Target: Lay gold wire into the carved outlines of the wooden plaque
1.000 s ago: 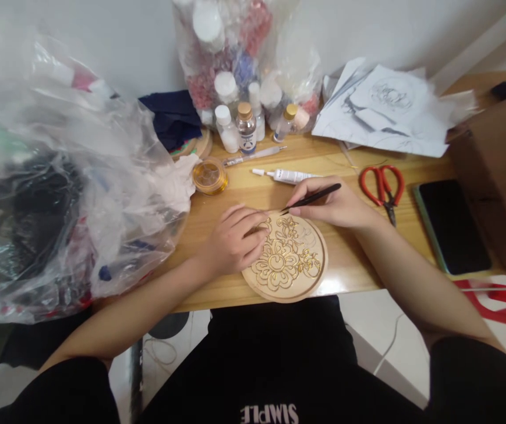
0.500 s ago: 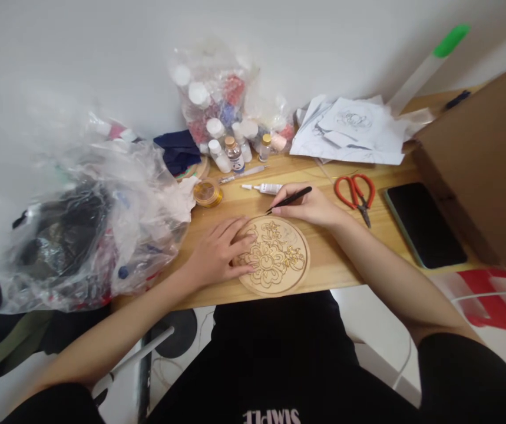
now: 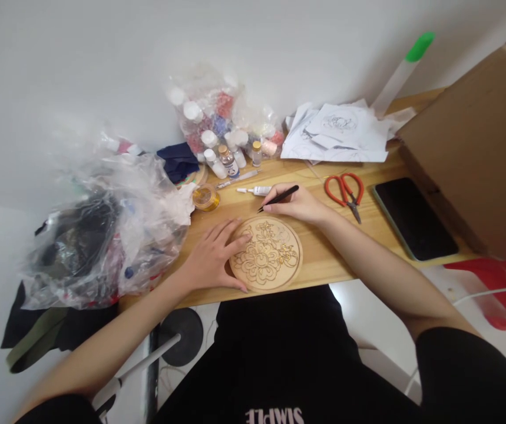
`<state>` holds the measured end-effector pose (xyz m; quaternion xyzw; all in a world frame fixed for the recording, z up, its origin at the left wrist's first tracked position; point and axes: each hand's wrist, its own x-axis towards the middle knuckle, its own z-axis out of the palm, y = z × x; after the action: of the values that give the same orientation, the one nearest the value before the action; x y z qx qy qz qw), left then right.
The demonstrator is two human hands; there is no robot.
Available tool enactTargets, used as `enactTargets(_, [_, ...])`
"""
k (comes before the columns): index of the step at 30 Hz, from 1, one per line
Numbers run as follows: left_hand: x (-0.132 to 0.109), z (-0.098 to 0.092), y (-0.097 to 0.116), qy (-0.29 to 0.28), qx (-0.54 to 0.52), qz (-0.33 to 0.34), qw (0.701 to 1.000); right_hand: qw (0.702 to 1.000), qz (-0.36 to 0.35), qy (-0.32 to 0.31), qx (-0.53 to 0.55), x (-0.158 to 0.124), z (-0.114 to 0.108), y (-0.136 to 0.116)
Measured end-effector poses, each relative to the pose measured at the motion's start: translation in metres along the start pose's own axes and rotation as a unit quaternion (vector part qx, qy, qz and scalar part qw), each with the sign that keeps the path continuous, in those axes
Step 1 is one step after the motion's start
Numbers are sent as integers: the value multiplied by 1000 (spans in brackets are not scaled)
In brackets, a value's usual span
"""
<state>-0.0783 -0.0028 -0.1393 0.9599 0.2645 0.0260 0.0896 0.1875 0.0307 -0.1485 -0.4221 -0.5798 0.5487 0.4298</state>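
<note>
A round wooden plaque (image 3: 265,282) lies flat near the table's front edge, with gold wire outlining a flower pattern on it. My left hand (image 3: 217,253) rests at its left side, fingers spread, the index finger lying over the rim and the thumb near the lower left edge. Just beyond the plaque, my right hand (image 3: 299,205) is closed on black tweezers (image 3: 284,194). Their tips point left and down, close to the tabletop above the plaque's far rim. Whether the tips hold anything is too small to tell. A white glue tube (image 3: 261,191) lies right behind the right hand.
Red-handled pliers (image 3: 352,203) and a phone (image 3: 414,218) lie to the right, beside a cardboard box (image 3: 469,153). A spool of gold wire (image 3: 206,198), small bottles (image 3: 230,162) and papers (image 3: 341,138) stand behind. Plastic bags (image 3: 102,229) crowd the left.
My left thumb has moved off the plaque's face towards its lower left edge, and the hand has spread wider. My right hand keeps the tweezers beyond the far rim. The view has shifted slightly.
</note>
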Motion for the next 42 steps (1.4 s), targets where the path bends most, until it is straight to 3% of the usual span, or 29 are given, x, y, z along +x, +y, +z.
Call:
enactTargets(10, [5,4,-8,19,-22,16,999,999,8,19,32,2,-2,4])
enactTargets(21, [26,3,-20,33,-15,18,999,995,13,44,86,2,-1,4])
enactTargets(29, [37,-4,-28,-14,-18,5,1000,993,38,49,101,1,-4,3])
enactTargets(42, [54,5,-34,127,-53,42,990,985,45,91,137,3,0,-9])
